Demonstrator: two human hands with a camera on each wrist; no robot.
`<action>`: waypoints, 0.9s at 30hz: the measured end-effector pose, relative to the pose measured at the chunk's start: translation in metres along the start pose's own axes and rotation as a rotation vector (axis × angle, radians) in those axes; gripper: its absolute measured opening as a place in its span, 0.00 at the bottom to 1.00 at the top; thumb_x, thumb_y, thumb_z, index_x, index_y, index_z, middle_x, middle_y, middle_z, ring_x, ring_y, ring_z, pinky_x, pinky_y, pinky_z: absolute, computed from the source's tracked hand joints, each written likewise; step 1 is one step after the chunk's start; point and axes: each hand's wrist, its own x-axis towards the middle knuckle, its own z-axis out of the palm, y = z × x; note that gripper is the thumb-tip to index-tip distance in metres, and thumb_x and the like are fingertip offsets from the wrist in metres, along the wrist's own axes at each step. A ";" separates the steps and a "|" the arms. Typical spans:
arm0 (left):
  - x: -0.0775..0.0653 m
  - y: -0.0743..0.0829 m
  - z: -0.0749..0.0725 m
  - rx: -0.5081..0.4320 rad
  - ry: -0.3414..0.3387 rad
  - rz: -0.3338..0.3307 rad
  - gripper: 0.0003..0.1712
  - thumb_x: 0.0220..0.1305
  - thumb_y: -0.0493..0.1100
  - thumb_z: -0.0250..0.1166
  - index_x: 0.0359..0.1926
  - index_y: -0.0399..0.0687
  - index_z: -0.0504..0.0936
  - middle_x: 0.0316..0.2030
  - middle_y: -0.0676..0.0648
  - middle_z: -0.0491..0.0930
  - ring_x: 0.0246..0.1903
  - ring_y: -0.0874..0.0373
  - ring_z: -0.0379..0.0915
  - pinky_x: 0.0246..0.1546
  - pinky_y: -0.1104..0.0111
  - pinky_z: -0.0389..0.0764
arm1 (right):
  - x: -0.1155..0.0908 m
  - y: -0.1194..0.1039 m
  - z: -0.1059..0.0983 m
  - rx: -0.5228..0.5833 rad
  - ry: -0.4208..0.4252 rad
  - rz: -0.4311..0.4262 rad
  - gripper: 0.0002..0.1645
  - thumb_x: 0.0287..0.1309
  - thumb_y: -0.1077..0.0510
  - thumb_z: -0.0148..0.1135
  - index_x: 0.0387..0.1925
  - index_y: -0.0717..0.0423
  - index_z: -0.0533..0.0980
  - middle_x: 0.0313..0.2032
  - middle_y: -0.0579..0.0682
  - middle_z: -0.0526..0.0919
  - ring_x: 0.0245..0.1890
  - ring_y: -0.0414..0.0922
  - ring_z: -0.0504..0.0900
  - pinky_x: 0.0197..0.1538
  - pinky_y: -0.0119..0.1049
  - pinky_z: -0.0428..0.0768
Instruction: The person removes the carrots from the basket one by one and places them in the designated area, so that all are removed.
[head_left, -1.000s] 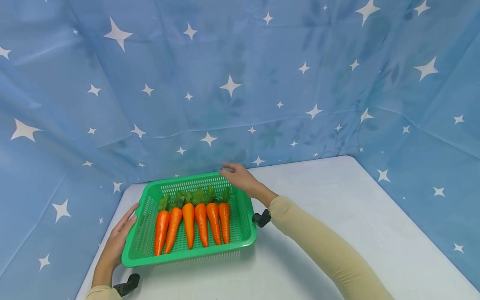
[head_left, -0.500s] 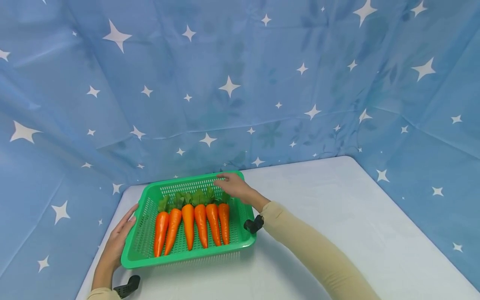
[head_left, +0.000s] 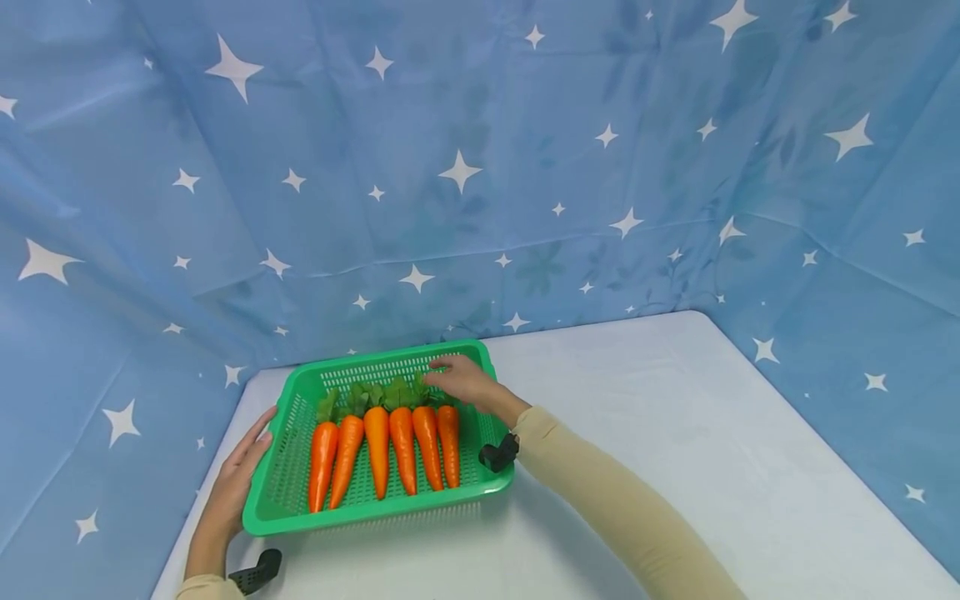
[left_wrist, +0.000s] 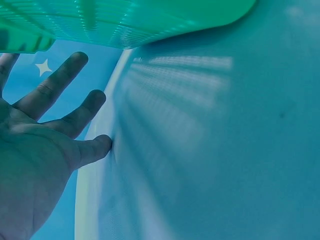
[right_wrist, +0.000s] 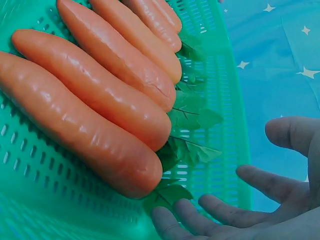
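Observation:
A green plastic basket (head_left: 300, 523) with slotted walls holds several orange carrots in a row, their leafy tops (head_left: 397, 392) toward its far side. My left hand (head_left: 231, 485) rests against the basket's left side, and in the left wrist view its fingers (left_wrist: 50, 90) are straight and spread. Over the far right part of the basket is my right hand (head_left: 467, 383), close to the leaves of the rightmost carrot (head_left: 449, 446) and partly hiding them. The right wrist view has that hand's fingers (right_wrist: 225, 212) extended and apart, the lower ones by the leaves (right_wrist: 172, 192) of the nearest carrot (right_wrist: 80, 125).
The basket stands on a white table (head_left: 637, 400), near its left and back edges. A blue curtain (head_left: 480, 208) with white stars hangs behind and along both sides. A black wrist mount (head_left: 498, 452) reaches over the basket's right rim.
My right hand has moved from the basket's far right rim inward, left and down, to the leaves of the rightmost carrot. My left hand and the carrots stay put.

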 end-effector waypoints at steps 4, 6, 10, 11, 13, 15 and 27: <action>0.000 0.002 0.000 0.009 0.010 0.013 0.33 0.89 0.55 0.47 0.87 0.63 0.54 0.58 0.67 0.78 0.44 0.64 0.83 0.38 0.64 0.88 | 0.001 0.000 0.004 -0.010 -0.003 0.002 0.31 0.79 0.50 0.60 0.75 0.56 0.74 0.75 0.59 0.70 0.70 0.61 0.73 0.62 0.63 0.78; -0.001 0.002 0.001 0.011 0.013 0.015 0.33 0.89 0.55 0.47 0.87 0.63 0.54 0.57 0.67 0.78 0.44 0.64 0.83 0.38 0.64 0.88 | 0.002 0.000 0.006 -0.020 -0.004 -0.002 0.31 0.78 0.50 0.61 0.75 0.57 0.74 0.74 0.59 0.71 0.69 0.60 0.75 0.61 0.61 0.79; 0.000 0.003 0.002 0.015 0.021 0.007 0.33 0.89 0.56 0.48 0.87 0.63 0.54 0.57 0.67 0.79 0.44 0.64 0.83 0.38 0.64 0.88 | 0.004 0.002 0.011 -0.052 -0.005 -0.016 0.30 0.77 0.52 0.63 0.73 0.60 0.75 0.72 0.58 0.74 0.68 0.59 0.76 0.63 0.56 0.79; 0.000 0.003 0.002 0.017 0.020 0.007 0.34 0.89 0.56 0.48 0.87 0.63 0.54 0.57 0.67 0.79 0.45 0.64 0.83 0.38 0.64 0.88 | 0.005 0.002 0.012 -0.058 -0.003 -0.019 0.29 0.76 0.52 0.63 0.72 0.60 0.76 0.72 0.58 0.75 0.68 0.59 0.76 0.63 0.56 0.79; 0.000 0.003 0.002 0.020 0.019 0.009 0.34 0.89 0.56 0.48 0.87 0.63 0.54 0.57 0.67 0.78 0.45 0.64 0.83 0.38 0.64 0.88 | 0.005 0.003 0.013 -0.063 -0.002 -0.018 0.28 0.76 0.53 0.64 0.71 0.61 0.77 0.71 0.58 0.75 0.68 0.59 0.76 0.64 0.55 0.78; 0.000 0.003 0.002 0.021 0.018 0.013 0.34 0.89 0.55 0.47 0.87 0.63 0.54 0.58 0.67 0.78 0.45 0.64 0.83 0.38 0.64 0.88 | 0.006 0.004 0.015 -0.063 -0.001 -0.013 0.28 0.75 0.53 0.65 0.70 0.61 0.78 0.71 0.58 0.76 0.67 0.59 0.77 0.65 0.56 0.78; -0.002 -0.001 0.001 -0.010 0.008 0.038 0.33 0.89 0.54 0.47 0.87 0.62 0.54 0.58 0.66 0.78 0.46 0.65 0.83 0.39 0.65 0.87 | 0.006 0.018 0.023 -0.034 -0.023 0.017 0.24 0.74 0.60 0.66 0.67 0.63 0.79 0.70 0.61 0.75 0.66 0.61 0.76 0.66 0.58 0.77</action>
